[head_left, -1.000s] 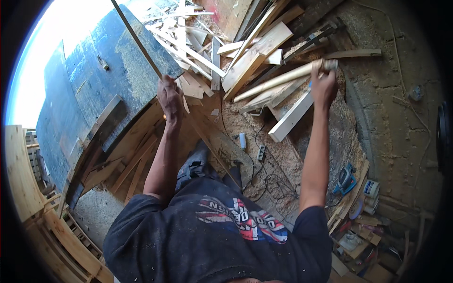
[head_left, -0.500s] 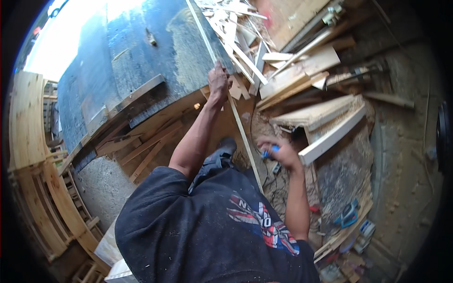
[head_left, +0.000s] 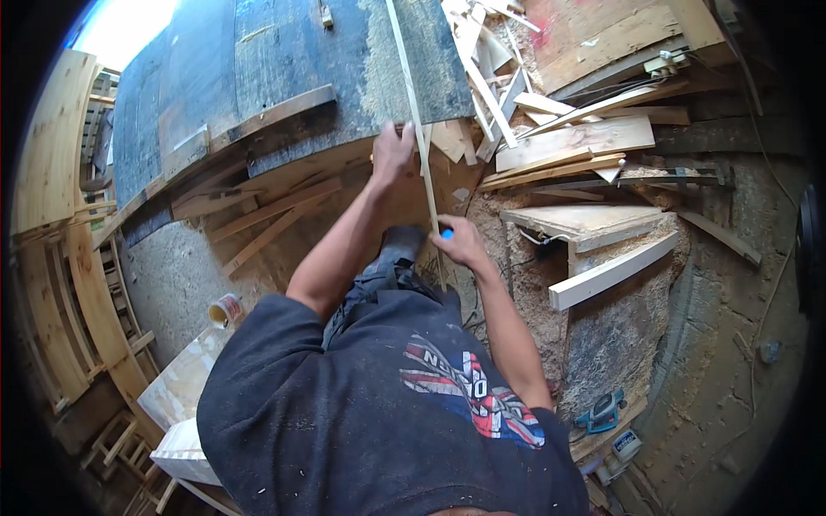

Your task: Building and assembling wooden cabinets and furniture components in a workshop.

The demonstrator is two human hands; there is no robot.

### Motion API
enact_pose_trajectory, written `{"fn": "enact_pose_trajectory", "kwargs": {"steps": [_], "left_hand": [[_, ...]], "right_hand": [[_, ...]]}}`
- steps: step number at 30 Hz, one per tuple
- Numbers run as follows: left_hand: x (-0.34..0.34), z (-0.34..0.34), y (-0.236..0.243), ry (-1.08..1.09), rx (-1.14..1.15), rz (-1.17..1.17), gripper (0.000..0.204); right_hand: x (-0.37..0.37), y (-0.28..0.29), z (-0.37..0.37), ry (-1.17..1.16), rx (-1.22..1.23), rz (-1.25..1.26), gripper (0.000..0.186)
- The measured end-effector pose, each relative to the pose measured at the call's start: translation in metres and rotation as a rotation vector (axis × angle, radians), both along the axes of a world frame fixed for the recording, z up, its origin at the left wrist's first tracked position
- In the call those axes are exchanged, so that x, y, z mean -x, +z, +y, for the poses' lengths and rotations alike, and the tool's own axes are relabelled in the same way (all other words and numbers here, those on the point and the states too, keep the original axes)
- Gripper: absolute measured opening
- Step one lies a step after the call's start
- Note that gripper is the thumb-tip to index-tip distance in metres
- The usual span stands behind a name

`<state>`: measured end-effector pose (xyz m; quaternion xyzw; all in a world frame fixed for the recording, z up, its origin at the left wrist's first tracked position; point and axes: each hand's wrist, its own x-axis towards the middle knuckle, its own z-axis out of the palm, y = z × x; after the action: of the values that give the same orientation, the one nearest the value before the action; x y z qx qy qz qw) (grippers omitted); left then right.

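Observation:
A long, thin wooden strip (head_left: 433,198) runs from the dark worktable (head_left: 284,69) down toward my body. Beside the strip, at the table's near edge, my left hand (head_left: 392,156) has its fingers curled; they are slightly blurred, and whether they pinch the strip's edge is unclear. Lower down, my right hand (head_left: 462,242) is closed around a small blue object (head_left: 447,234), mostly hidden by the fingers. Its thumb and fingertips reach the strip's right edge. The strip's lower end passes close to my shirt.
Offcuts (head_left: 576,142) lie piled right of the table. A sawdust-covered wooden box (head_left: 594,219) bears a pale beam (head_left: 613,271). A blue power tool (head_left: 602,413) sits at lower right. Pallet-like boards (head_left: 52,163) stand at left, near a small can (head_left: 226,310).
My left hand has shifted down off the top of the strip to its left side. My right hand has moved left to the strip with the blue object. The view has also shifted.

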<state>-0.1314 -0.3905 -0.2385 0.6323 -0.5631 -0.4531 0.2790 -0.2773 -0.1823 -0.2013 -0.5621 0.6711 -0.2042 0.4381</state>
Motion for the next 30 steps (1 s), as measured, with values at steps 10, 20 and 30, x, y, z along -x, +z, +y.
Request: {"fn": "enact_pose_trajectory", "kwargs": {"steps": [10,20,30], "left_hand": [[-0.057,0.143,-0.020,-0.036,-0.289,0.251,0.040],[-0.055,0.176,0.045,-0.064,-0.170,0.314,0.029],[-0.084,0.174,0.042,-0.238,-0.482,0.655,0.015]], "right_hand": [[-0.016,-0.007,-0.015,0.042,0.093,0.067,0.059],[-0.002,0.056,-0.009,0.082,0.183,-0.142,0.081],[-0.001,0.060,-0.001,0.393,0.167,0.053,0.055]]}}
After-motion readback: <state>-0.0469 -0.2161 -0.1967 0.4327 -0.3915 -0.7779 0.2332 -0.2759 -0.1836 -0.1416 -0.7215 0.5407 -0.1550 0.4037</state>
